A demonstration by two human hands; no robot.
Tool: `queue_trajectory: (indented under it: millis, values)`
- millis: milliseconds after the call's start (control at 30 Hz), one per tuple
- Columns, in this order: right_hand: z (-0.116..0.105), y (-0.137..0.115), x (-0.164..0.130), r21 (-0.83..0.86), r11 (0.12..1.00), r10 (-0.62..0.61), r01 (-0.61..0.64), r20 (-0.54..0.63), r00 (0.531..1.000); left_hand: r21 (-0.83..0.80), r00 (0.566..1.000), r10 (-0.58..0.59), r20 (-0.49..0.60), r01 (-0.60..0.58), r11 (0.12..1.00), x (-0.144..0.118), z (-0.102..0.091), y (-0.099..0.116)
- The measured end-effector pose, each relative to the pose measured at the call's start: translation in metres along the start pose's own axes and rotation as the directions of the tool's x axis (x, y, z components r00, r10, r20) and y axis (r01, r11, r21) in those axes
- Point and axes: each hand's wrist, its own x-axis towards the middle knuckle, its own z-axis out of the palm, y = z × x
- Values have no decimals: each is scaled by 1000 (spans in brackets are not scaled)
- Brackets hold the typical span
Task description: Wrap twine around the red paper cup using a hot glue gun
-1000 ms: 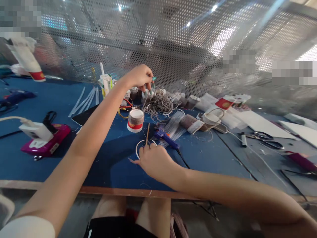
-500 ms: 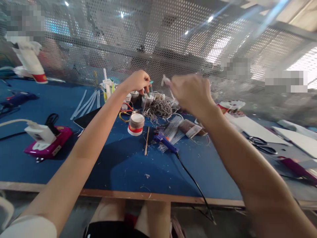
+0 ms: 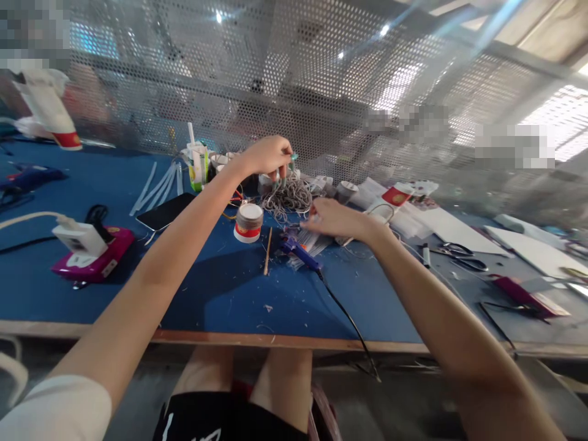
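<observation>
- I have the left arm (image 3: 177,263) reaching up from the lower left corner, bare and nearly straight along its visible length.
- My left hand (image 3: 269,156) sits at the far end, back upward, wrist bent, fingers dangling with teal-tipped nails.
- I can't make out whether those fingertips pinch together.
- I see the right arm (image 3: 427,294) slanting in from the lower right, bare too.
- My right hand (image 3: 333,217) is lower and closer to me than the left, back upward, fingers bent and aimed leftward; its grip is unclear.
- The hands are apart.
</observation>
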Motion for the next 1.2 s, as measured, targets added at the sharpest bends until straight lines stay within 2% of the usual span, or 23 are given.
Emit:
queue_trajectory:
  millis: [67, 133, 267, 367, 467, 567, 633, 700, 767, 833, 933, 1000, 1100, 1200]
  values:
    - [16, -2, -23, 86, 995, -70, 59, 128, 989, -3, 998, 15, 54, -15, 1000, -3, 12, 7]
    - [35, -6, -38, 122, 992, -60, 43, 136, 989, 9, 995, 30, 94, -31, 999, -4, 28, 12]
    - [68, -16, -46, 92, 995, 24, -25, 9, 1000, 4, 994, 51, 94, -51, 999, -6, 51, 19]
    - [80, -17, -45, 131, 990, 60, -54, -48, 997, 16, 999, 46, 5, -46, 999, -10, 53, 23]
    - [81, -6, -44, 303, 951, 118, -59, -181, 976, 58, 997, 37, -72, -33, 998, -14, 44, 22]
    - [77, 11, -46, 505, 863, 225, -27, -336, 915, 49, 1000, -19, -15, 20, 999, -20, 38, 16]
    - [73, 22, -49, 625, 781, 329, -21, -382, 863, 59, 998, -46, 35, 44, 997, -28, 39, 13]
    - [70, 32, -51, 777, 629, 422, 9, -352, 836, 141, 999, -28, 34, 23, 990, -39, 45, 10]
    - [68, 38, -50, 918, 391, 455, 70, -259, 852, 317, 999, 30, 18, -35, 948, -54, 57, 9]
    - [67, 40, -46, 973, 197, 433, 116, -193, 880, 501, 994, 76, 76, -104, 859, -67, 73, 8]
    - [60, 32, -37, 985, 21, 388, 170, -164, 907, 553, 978, 86, 192, -180, 814, -83, 97, 5]
    - [52, 24, -32, 978, -111, 337, 177, -130, 933, 566, 968, 103, 229, -219, 795, -91, 107, 3]
    - [40, 14, -27, 968, -221, 239, 119, -64, 969, 580, 960, 172, 222, -272, 768, -103, 108, -5]
    - [35, 11, -21, 977, -211, 120, 33, -8, 993, 593, 925, 371, 81, -344, 728, -117, 101, -23]
